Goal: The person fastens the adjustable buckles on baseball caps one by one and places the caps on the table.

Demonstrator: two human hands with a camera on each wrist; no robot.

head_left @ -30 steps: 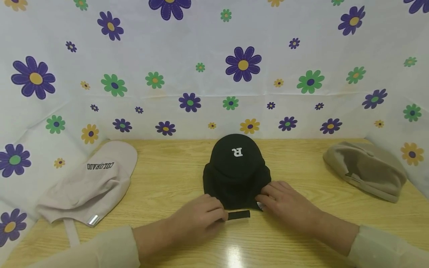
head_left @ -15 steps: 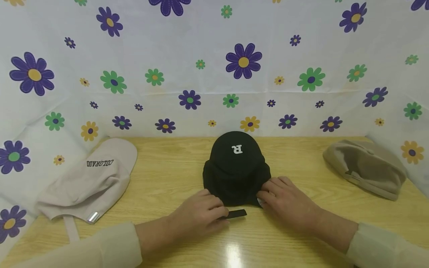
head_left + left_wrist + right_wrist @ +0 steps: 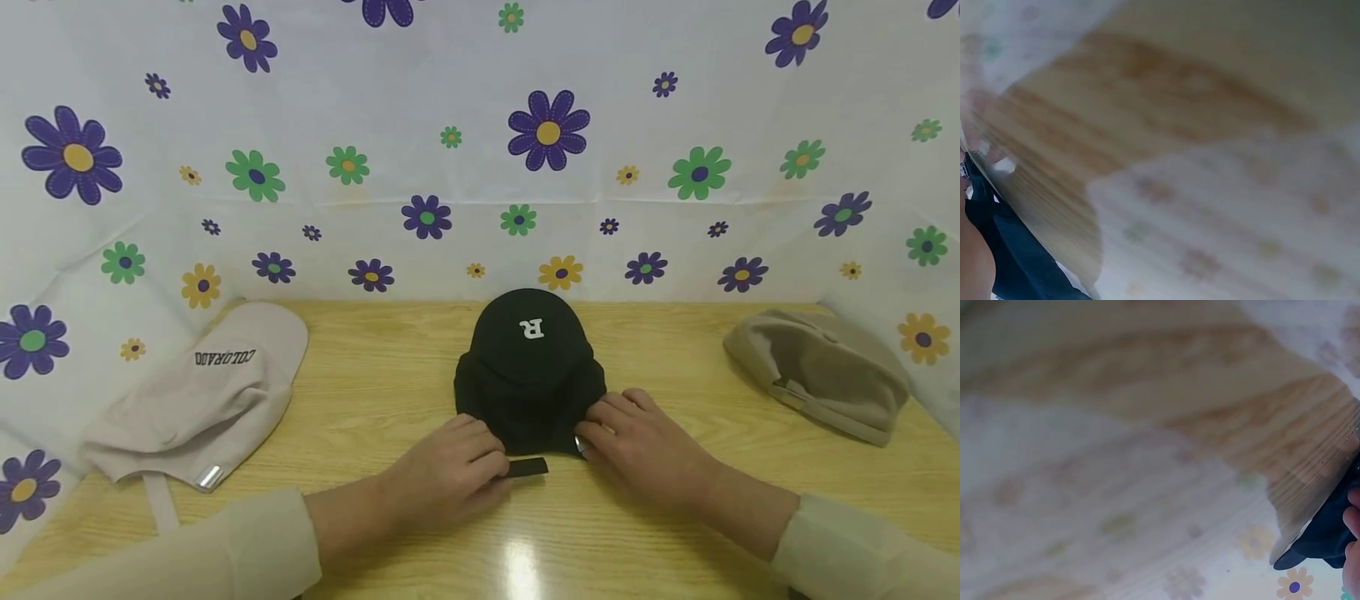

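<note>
In the head view a black cap (image 3: 525, 358) with a white letter R on its crown sits mid-table, its back opening toward me. My left hand (image 3: 453, 471) pinches the cap's black back strap (image 3: 528, 467), whose free end sticks out to the right past the fingers. On the other side my right hand (image 3: 645, 446) grips the cap's back edge beside a small silver buckle (image 3: 579, 445), partly hidden by the fingertips. Dark cap fabric (image 3: 1016, 250) shows at the lower left of the left wrist view. In the right wrist view, fingers (image 3: 1352, 519) lie against the cap (image 3: 1322, 534).
A pale pink cap (image 3: 217, 400) lettered COLORADO lies at the left, its strap (image 3: 161, 502) hanging loose. A beige cap (image 3: 825, 375) rests on its side at the right. Behind the wooden table (image 3: 375, 375) hangs a white flowered cloth (image 3: 405, 92).
The strap's free end tilts up, then levels, and less of it shows past my left fingers. My right hand keeps its grip at the buckle. The head view has tipped slightly downward.
</note>
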